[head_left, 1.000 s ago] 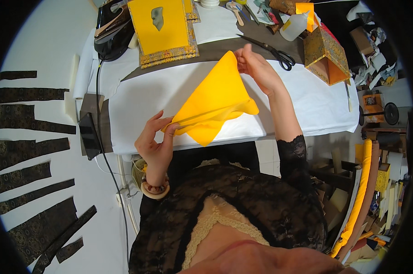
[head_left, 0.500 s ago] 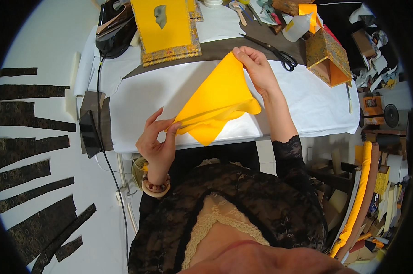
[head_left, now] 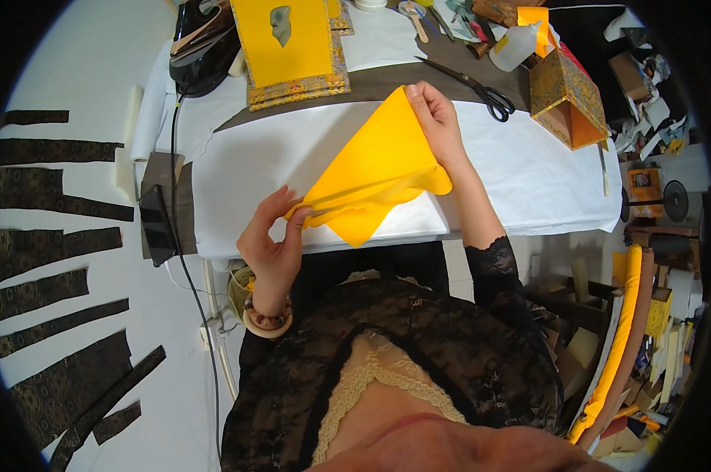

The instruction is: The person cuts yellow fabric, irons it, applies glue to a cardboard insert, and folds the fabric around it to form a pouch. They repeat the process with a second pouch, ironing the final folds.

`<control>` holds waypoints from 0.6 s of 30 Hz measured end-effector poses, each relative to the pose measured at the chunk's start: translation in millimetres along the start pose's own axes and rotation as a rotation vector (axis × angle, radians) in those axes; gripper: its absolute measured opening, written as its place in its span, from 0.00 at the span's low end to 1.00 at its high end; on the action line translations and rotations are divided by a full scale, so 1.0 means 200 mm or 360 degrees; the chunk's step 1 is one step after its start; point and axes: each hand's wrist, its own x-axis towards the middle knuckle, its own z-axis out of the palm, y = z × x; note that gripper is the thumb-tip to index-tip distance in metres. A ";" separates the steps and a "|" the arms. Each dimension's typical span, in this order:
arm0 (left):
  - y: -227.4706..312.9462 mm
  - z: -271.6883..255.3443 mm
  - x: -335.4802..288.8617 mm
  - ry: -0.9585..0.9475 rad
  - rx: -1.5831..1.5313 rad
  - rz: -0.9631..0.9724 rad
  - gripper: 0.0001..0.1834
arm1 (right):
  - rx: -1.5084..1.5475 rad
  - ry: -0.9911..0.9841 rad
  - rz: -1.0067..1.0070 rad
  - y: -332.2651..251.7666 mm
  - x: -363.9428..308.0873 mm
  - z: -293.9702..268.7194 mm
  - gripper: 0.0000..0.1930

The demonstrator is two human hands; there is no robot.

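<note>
A piece of bright yellow cloth (head_left: 379, 161) is stretched on a slant between my two hands, above the white-covered table. My left hand (head_left: 273, 236) pinches its near left corner between thumb and fingers. At the far upper corner, my right hand (head_left: 436, 118) grips the cloth with thumb and fingers. The upper part is taut and smooth, while the lower edge folds over and hangs in loose waves toward me. White paper (head_left: 528, 173) lies underneath on the table.
Black scissors (head_left: 481, 90) lie beyond my right hand, near a patterned box (head_left: 564, 102) and a plastic bottle (head_left: 517, 47). Yellow brocade-edged boards (head_left: 292, 63) and a black iron (head_left: 206, 55) stand at the back left. A cord (head_left: 174, 173) runs down the left. Dark fabric strips (head_left: 64, 385) hang further left.
The cloth's upper part is spread a little wider and tauter. My right hand has shifted slightly, its fingers now more along the cloth's right edge. My left hand keeps its pinch.
</note>
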 end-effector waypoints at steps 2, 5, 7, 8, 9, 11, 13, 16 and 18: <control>-0.07 -0.02 -0.01 -0.0078 0.0052 0.0197 0.09 | -0.0012 0.0022 0.0005 -0.01 -0.01 0.01 0.17; -0.12 -0.06 -0.02 -0.0155 0.0113 0.0331 0.11 | -0.0024 0.0061 0.0020 -0.01 -0.01 0.02 0.17; -0.09 -0.06 -0.03 -0.0074 0.0179 0.0409 0.12 | -0.0003 0.0057 0.0014 0.00 -0.01 0.01 0.18; -0.01 -0.06 -0.02 0.0030 0.0225 0.0469 0.11 | 0.0008 0.0047 0.0015 0.00 -0.01 0.01 0.17; 0.06 -0.05 -0.01 0.0132 0.0273 0.0524 0.11 | 0.0022 0.0037 0.0022 0.00 -0.01 0.01 0.17; 0.13 -0.04 0.00 -0.0047 0.0462 0.0866 0.12 | 0.0033 0.0027 0.0021 0.02 -0.02 0.00 0.17; 0.24 0.02 0.08 -0.0322 0.0678 0.1147 0.13 | 0.0043 0.0017 0.0005 0.02 -0.01 0.00 0.17; 0.32 0.18 0.19 -0.0605 0.0853 0.1156 0.17 | 0.0135 -0.0001 0.0012 0.02 0.00 0.01 0.16; 0.27 0.26 0.20 -0.0574 0.0830 0.1177 0.19 | 0.0136 -0.0013 -0.0021 0.04 0.01 -0.01 0.15</control>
